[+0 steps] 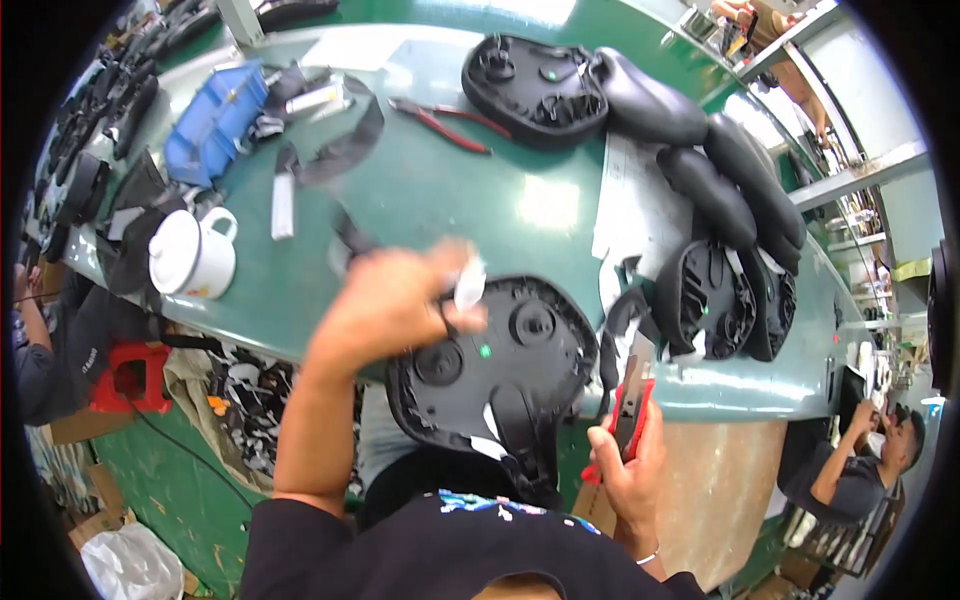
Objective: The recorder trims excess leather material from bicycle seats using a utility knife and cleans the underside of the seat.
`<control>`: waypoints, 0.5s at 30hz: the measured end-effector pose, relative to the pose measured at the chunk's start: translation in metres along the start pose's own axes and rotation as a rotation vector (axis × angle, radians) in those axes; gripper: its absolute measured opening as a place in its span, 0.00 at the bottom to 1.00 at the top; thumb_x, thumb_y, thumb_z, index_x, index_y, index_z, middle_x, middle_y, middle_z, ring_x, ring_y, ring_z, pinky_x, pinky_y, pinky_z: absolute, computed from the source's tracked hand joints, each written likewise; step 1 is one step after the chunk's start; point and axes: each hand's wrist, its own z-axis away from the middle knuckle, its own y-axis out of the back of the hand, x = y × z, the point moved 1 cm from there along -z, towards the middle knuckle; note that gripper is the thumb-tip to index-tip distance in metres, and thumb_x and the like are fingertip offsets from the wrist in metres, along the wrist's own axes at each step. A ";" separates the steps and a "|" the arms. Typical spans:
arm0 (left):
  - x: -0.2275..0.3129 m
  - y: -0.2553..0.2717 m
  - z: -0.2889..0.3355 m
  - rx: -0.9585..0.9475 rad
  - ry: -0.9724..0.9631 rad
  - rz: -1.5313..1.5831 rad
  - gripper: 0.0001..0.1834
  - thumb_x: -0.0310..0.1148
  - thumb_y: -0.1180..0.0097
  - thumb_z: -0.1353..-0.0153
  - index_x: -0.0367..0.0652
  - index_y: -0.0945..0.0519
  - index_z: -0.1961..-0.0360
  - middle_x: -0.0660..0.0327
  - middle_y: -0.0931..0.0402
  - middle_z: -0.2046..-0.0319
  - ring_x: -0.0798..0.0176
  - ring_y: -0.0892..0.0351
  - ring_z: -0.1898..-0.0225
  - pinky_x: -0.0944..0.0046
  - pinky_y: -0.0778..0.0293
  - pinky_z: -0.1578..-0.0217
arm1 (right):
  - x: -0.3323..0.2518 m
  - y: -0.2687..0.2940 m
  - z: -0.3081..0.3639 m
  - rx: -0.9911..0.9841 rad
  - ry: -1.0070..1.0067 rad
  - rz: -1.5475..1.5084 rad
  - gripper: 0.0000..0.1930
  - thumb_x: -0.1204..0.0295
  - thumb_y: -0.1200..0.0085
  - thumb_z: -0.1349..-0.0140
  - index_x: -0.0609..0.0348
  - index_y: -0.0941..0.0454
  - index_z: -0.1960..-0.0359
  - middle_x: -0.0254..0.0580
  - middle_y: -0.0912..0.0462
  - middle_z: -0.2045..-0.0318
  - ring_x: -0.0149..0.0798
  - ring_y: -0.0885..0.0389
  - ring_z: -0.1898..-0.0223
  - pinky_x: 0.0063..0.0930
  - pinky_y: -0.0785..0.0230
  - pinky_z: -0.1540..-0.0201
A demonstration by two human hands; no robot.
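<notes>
A black bicycle saddle (515,365) lies underside up at the table's near edge, close to my body, with two round sockets and a small green dot on its shell. Over its left rim my left hand (395,300) is smeared by motion, its fingers closed around a small white piece (470,285). A dark strip (350,235) shows just beyond this hand; whether it is held is unclear. To the right of the saddle my right hand (633,465) grips a red utility knife (630,420), blade out and pointing away from me.
Red-handled pliers (450,125), a blue bin (215,125) and a white lidded mug (195,252) stand on the green table (430,200). More saddles (535,90) lie at the far side and right. Below left sits a sack of scraps (250,400). Another person (855,460) works at right.
</notes>
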 end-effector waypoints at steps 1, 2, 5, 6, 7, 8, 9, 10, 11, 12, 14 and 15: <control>-0.008 -0.009 0.000 -0.126 0.101 0.203 0.21 0.46 0.41 0.42 0.37 0.22 0.59 0.55 0.26 0.75 0.64 0.27 0.72 0.62 0.29 0.65 | 0.004 -0.005 -0.012 -0.040 0.180 0.097 0.28 0.73 0.37 0.45 0.65 0.34 0.43 0.49 0.20 0.60 0.39 0.19 0.61 0.30 0.28 0.56; -0.010 -0.012 -0.003 -0.257 0.197 0.411 0.20 0.45 0.41 0.42 0.37 0.21 0.59 0.55 0.26 0.75 0.63 0.27 0.72 0.62 0.29 0.65 | 0.007 -0.008 -0.027 -0.070 0.356 0.198 0.28 0.72 0.37 0.45 0.65 0.33 0.44 0.49 0.20 0.60 0.39 0.19 0.61 0.30 0.28 0.56; -0.030 0.012 -0.011 0.107 0.333 0.747 0.17 0.42 0.43 0.38 0.36 0.20 0.64 0.62 0.23 0.75 0.72 0.27 0.68 0.67 0.30 0.65 | -0.010 0.000 -0.059 0.197 0.540 0.080 0.23 0.75 0.38 0.44 0.63 0.32 0.48 0.41 0.23 0.65 0.32 0.24 0.68 0.23 0.29 0.65; -0.040 0.019 -0.020 0.347 0.513 0.997 0.15 0.41 0.47 0.36 0.37 0.20 0.65 0.65 0.25 0.76 0.73 0.29 0.72 0.69 0.32 0.70 | -0.017 0.004 -0.068 0.309 0.462 -0.129 0.21 0.76 0.38 0.44 0.62 0.32 0.49 0.37 0.24 0.68 0.28 0.26 0.70 0.19 0.30 0.68; -0.059 0.024 -0.021 0.414 0.499 1.147 0.16 0.44 0.49 0.34 0.41 0.22 0.67 0.65 0.24 0.73 0.74 0.29 0.72 0.73 0.34 0.73 | -0.031 0.003 -0.075 0.335 0.456 -0.203 0.20 0.77 0.39 0.44 0.61 0.32 0.51 0.34 0.26 0.69 0.26 0.28 0.72 0.16 0.33 0.71; -0.075 0.032 -0.016 0.493 0.484 1.292 0.17 0.47 0.52 0.32 0.46 0.23 0.69 0.65 0.23 0.71 0.76 0.29 0.73 0.77 0.36 0.75 | -0.046 -0.002 -0.085 0.350 0.454 -0.282 0.19 0.78 0.39 0.44 0.61 0.32 0.52 0.31 0.28 0.71 0.23 0.30 0.73 0.13 0.35 0.73; -0.065 0.022 -0.023 0.422 0.422 1.164 0.11 0.40 0.52 0.35 0.44 0.25 0.64 0.64 0.26 0.72 0.73 0.31 0.75 0.72 0.34 0.75 | -0.044 -0.005 -0.105 0.313 0.457 -0.264 0.20 0.77 0.39 0.45 0.61 0.31 0.52 0.31 0.28 0.71 0.23 0.29 0.72 0.15 0.34 0.71; -0.042 0.013 -0.025 0.365 0.367 1.021 0.10 0.32 0.52 0.38 0.41 0.27 0.58 0.64 0.28 0.73 0.70 0.33 0.78 0.67 0.32 0.75 | -0.046 -0.012 -0.124 0.266 0.478 -0.155 0.20 0.76 0.38 0.45 0.61 0.30 0.51 0.31 0.27 0.70 0.23 0.28 0.71 0.16 0.33 0.69; -0.021 0.003 -0.026 0.126 -0.016 0.464 0.16 0.37 0.42 0.44 0.40 0.27 0.59 0.59 0.27 0.66 0.62 0.26 0.66 0.64 0.29 0.65 | -0.044 -0.020 -0.144 0.208 0.454 -0.141 0.19 0.74 0.39 0.45 0.61 0.28 0.51 0.31 0.26 0.69 0.23 0.27 0.71 0.16 0.33 0.67; 0.002 -0.001 -0.017 -0.440 -0.003 0.735 0.23 0.31 0.38 0.52 0.39 0.27 0.54 0.55 0.27 0.57 0.53 0.26 0.57 0.57 0.29 0.54 | -0.050 -0.032 -0.162 0.149 0.482 -0.261 0.19 0.72 0.39 0.45 0.61 0.28 0.52 0.32 0.25 0.68 0.23 0.27 0.70 0.17 0.32 0.66; 0.022 -0.011 0.002 -0.703 -0.697 0.434 0.23 0.29 0.38 0.51 0.43 0.27 0.52 0.54 0.29 0.49 0.50 0.30 0.47 0.56 0.32 0.48 | -0.066 -0.047 -0.201 0.028 0.504 -0.224 0.22 0.70 0.41 0.45 0.60 0.28 0.48 0.31 0.24 0.67 0.24 0.28 0.70 0.19 0.32 0.66; 0.031 -0.005 0.001 -0.855 -0.504 0.541 0.20 0.28 0.42 0.50 0.43 0.29 0.54 0.54 0.29 0.57 0.49 0.29 0.50 0.54 0.33 0.49 | -0.071 -0.056 -0.222 -0.045 0.531 -0.143 0.24 0.69 0.40 0.46 0.60 0.28 0.46 0.32 0.24 0.67 0.25 0.28 0.69 0.21 0.33 0.67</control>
